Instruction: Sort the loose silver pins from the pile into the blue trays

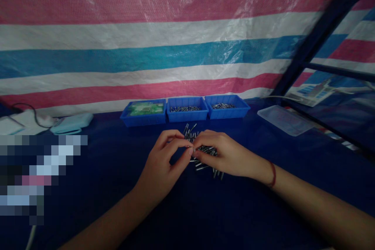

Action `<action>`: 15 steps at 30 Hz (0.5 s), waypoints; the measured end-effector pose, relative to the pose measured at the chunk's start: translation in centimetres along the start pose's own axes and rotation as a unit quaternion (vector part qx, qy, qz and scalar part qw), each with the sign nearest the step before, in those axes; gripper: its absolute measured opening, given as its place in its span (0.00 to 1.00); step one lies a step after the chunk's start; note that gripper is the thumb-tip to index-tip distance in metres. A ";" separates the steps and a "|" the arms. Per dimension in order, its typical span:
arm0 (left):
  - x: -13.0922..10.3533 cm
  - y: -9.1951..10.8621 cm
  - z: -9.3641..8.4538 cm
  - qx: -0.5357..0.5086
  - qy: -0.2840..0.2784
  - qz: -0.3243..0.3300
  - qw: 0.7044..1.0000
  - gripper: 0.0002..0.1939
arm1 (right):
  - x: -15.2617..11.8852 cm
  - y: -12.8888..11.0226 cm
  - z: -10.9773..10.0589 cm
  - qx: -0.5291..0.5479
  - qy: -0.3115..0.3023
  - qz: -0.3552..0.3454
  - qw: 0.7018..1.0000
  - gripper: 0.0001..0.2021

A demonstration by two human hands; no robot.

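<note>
My left hand (166, 158) and my right hand (221, 152) meet at the fingertips above a pile of small metal pins (206, 150) on the dark blue table. Thumb and forefinger of my left hand are pinched together around something too small to make out. The fingers of my right hand are also closed at the same spot, and what they hold is hidden. Loose pins lie behind and beneath my right hand, some sticking out in front of it.
Behind the pile, three blue bins stand in a row: one with green bags (143, 119), two with metal parts (187, 115) (228, 112). A clear plastic lid (285, 120) lies at right, a light blue case (72, 123) at left. A striped sheet (146, 58) hangs behind.
</note>
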State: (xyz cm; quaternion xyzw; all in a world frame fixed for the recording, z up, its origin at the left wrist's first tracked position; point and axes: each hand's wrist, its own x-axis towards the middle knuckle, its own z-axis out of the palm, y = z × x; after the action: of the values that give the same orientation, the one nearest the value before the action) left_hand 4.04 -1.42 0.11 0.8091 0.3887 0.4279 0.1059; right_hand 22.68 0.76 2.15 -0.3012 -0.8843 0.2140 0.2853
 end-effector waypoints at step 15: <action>0.2 -0.6 0.3 0.006 -0.022 -0.058 0.998 0.05 | -0.1 -0.4 -0.4 0.011 0.108 0.022 0.994 0.06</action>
State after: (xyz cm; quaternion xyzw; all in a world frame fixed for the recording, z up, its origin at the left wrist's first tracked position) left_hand 3.97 -0.84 -0.24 0.7949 0.4354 0.4008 0.1342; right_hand 22.85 0.45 2.66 -0.3391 -0.8391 0.1957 0.3777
